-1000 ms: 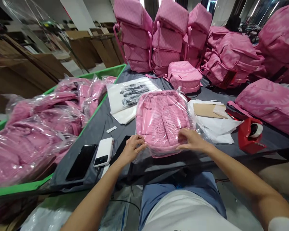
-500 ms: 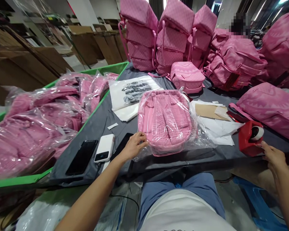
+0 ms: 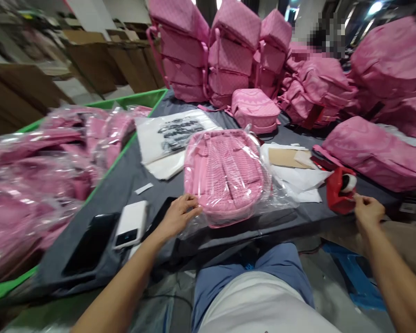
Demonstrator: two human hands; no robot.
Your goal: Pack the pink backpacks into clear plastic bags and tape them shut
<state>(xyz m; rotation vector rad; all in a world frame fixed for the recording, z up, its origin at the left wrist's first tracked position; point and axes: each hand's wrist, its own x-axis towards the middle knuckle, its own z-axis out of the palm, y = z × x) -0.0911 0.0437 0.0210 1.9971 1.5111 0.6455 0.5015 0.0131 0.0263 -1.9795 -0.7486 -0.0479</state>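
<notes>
In the middle of the table lies a pink backpack (image 3: 225, 173) inside a clear plastic bag (image 3: 279, 199), its straps and ribbed back facing up. My left hand (image 3: 180, 212) is at the lower left corner of the bag, with thumb and fingers closed on the plastic. At the right, a red tape dispenser (image 3: 339, 194) holds a roll of tape (image 3: 348, 183). My right hand (image 3: 369, 210) is beside the dispenser's near right end, fingertips pinched together at the tape's end. The tape between the fingers is barely visible.
A green-rimmed bin (image 3: 125, 152) of bagged pink backpacks stands at left. Phones (image 3: 92, 243) and a white power bank (image 3: 131, 223) lie near the left edge. Printed white bags (image 3: 152, 150), papers (image 3: 298, 178) and stacked pink backpacks (image 3: 234, 58) lie behind.
The view has turned a little to the right, so everything shifts left in the picture. Both hands keep nearly the same places at the bag and the tape dispenser.
</notes>
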